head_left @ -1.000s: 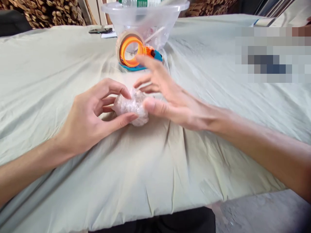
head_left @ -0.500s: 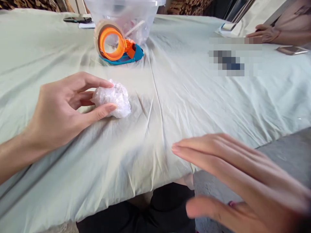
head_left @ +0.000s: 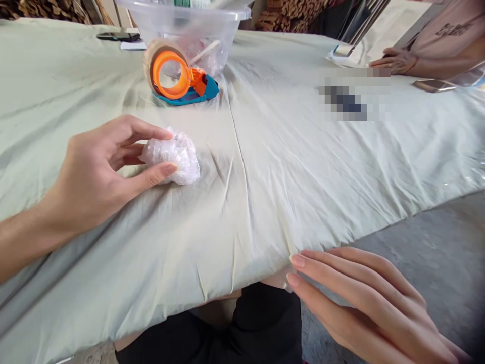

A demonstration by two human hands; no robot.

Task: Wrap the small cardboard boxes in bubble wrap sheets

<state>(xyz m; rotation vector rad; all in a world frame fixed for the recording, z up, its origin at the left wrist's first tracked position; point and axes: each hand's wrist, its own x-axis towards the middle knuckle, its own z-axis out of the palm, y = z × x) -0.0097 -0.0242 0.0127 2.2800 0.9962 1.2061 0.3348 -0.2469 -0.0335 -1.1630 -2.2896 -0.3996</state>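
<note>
My left hand grips a small bundle of clear bubble wrap between thumb and fingers, on the pale green cloth. What the wrap encloses cannot be made out. My right hand is by the table's front edge, fingers stretched out, with nothing visible in it. Beyond the bundle stands an orange and blue tape dispenser with a roll of brown tape. Right behind it is a clear plastic tub with wrapped items inside.
At the back left lie a dark phone and a white piece of paper. Across the table at right, another person's hand rests near a second phone. A blurred dark object lies nearer. Stacked wood stands behind.
My right hand has moved down toward the table's front edge, and its thumb and fingers have come closer together. The left hand keeps its hold on the bundle. The view has shifted slightly.
</note>
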